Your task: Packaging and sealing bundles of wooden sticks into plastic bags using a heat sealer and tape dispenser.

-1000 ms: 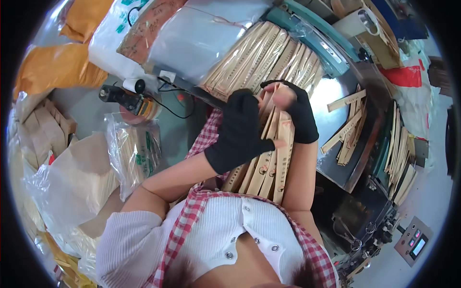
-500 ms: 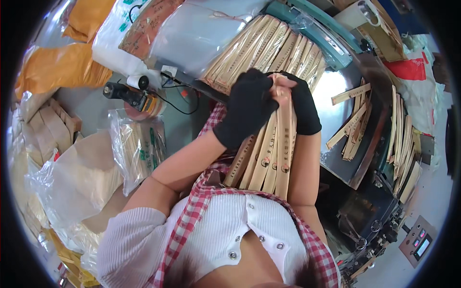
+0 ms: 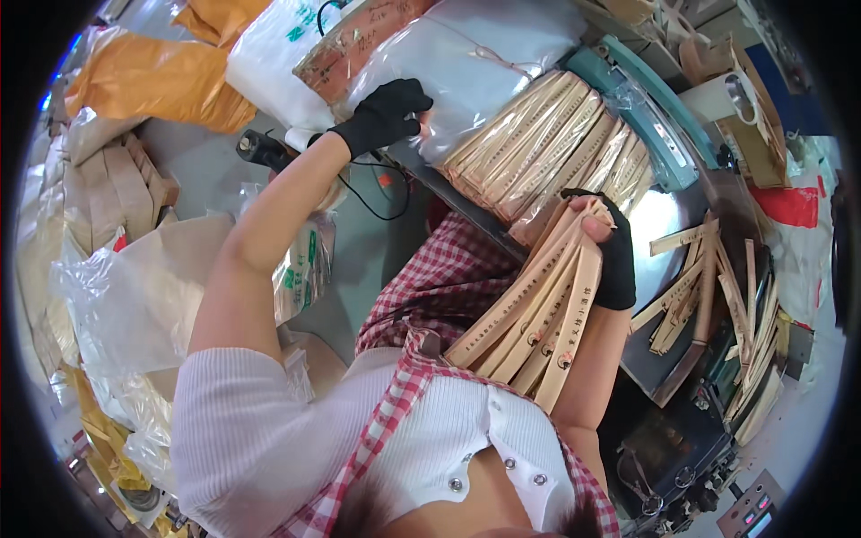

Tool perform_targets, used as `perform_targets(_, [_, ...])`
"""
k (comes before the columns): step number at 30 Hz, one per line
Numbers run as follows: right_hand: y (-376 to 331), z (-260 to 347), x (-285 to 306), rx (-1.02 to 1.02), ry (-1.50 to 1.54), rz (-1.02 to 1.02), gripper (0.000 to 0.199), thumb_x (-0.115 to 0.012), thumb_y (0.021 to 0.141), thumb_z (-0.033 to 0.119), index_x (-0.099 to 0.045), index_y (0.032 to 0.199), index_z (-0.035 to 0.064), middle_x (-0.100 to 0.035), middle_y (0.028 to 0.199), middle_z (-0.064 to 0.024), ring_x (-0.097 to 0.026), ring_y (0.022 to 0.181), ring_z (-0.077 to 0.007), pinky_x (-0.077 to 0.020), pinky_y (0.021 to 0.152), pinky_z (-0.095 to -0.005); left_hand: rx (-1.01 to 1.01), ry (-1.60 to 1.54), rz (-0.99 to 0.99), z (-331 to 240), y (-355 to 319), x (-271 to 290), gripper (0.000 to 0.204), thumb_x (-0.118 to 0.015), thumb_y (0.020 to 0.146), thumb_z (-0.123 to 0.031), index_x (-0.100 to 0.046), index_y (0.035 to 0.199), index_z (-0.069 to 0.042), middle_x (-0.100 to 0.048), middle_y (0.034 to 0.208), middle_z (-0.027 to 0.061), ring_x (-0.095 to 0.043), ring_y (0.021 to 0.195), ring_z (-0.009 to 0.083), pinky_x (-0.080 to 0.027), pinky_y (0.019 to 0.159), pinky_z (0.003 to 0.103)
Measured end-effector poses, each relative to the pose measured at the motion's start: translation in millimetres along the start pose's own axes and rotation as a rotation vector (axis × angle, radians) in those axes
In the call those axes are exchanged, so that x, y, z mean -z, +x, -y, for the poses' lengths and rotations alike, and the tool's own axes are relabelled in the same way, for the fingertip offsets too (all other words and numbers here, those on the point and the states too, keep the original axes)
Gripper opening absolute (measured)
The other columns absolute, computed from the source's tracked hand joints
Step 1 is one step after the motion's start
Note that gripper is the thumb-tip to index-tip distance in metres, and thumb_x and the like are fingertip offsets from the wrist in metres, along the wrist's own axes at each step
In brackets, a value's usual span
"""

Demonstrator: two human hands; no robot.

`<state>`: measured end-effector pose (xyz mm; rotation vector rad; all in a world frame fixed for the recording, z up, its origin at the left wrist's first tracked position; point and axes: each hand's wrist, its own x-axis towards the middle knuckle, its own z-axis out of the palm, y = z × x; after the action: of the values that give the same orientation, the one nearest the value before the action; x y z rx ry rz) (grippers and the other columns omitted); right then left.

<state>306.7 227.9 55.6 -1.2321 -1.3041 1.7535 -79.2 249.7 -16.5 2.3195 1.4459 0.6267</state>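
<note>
My right hand, in a black fingerless glove, is closed round a bundle of paper-wrapped chopsticks. The printed sleeves fan out toward my chest. My left hand, gloved the same way, is at the near left edge of a stack of clear plastic bags. Its fingers are curled, with the tips pinched at the bag edge. Between the bags and my right hand lie several filled clear packs of wrapped chopsticks, side by side.
A teal bag sealer stands behind the packs. Loose chopsticks lie on the metal surface at right, with more piled beyond its raised edge. At left are a clear bag, an orange sack and a dark-handled tool.
My left hand has let go of the chopstick bundle and moved left to the plastic bags. My right hand keeps hold of the bundle. The whole view has shifted.
</note>
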Motion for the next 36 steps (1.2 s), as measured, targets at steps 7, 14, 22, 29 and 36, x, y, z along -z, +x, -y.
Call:
perform_targets(7, [3,4,0,0.015,-0.086,-0.043,0.053,-0.067,0.066,0.044,-0.062,0.098,0.0026,-0.061,0.095,-0.0062,-0.059,0.084,-0.0165,-0.0464,0.077,-0.0284,0.213,-0.334,0.011,8,1,1,0.018,-0.068,0.076,-0.017,-0.056,0.084,-0.005,-0.054,0.085,0.0101,-0.055,0.085,0.0296,-0.045,0.076,0.038])
perform_targets(14, [5,1,0,0.015,-0.067,-0.034,0.051,-0.067,0.067,0.043,-0.062,0.098,0.0025,-0.061,0.096,-0.0067,-0.059,0.085,-0.0167,-0.0467,0.078,-0.0288,-0.115,0.109,-0.084,10,0,-4,0.017,-0.067,0.080,-0.017,-0.057,0.085,-0.005,-0.056,0.085,0.0098,-0.057,0.088,0.0256,-0.045,0.077,0.034])
perform_targets(22, [2,3,-2,0.002,-0.008,-0.052,0.049,-0.068,0.067,0.041,-0.062,0.097,0.0026,-0.061,0.094,-0.0063,-0.059,0.083,-0.0165,-0.0471,0.076,-0.0285,0.372,-0.723,0.050,27,11,22,0.018,-0.067,0.082,-0.017,-0.064,0.083,0.001,-0.065,0.080,0.0074,-0.060,0.074,0.0163,-0.047,0.073,0.030])
perform_targets(29, [-1,3,0,-0.001,-0.007,-0.041,0.049,-0.068,0.066,0.040,-0.062,0.097,0.0020,-0.061,0.095,-0.0060,-0.059,0.083,-0.0171,-0.0475,0.077,-0.0294,0.584,-0.620,0.100,20,14,39,0.021,-0.060,0.089,-0.020,-0.064,0.086,0.001,-0.059,0.074,0.0015,-0.059,0.078,0.0100,-0.046,0.073,0.025])
perform_targets(36, [14,16,-23,0.250,0.002,0.154,0.035,-0.067,0.076,0.019,-0.062,0.104,-0.0009,-0.063,0.093,-0.0031,-0.057,0.090,-0.0139,-0.0414,0.087,-0.0256,0.196,-0.724,-0.120,-114,51,25,0.015,-0.062,0.087,-0.008,-0.068,0.094,0.003,-0.067,0.081,0.0050,-0.060,0.078,0.0091,-0.048,0.075,0.024])
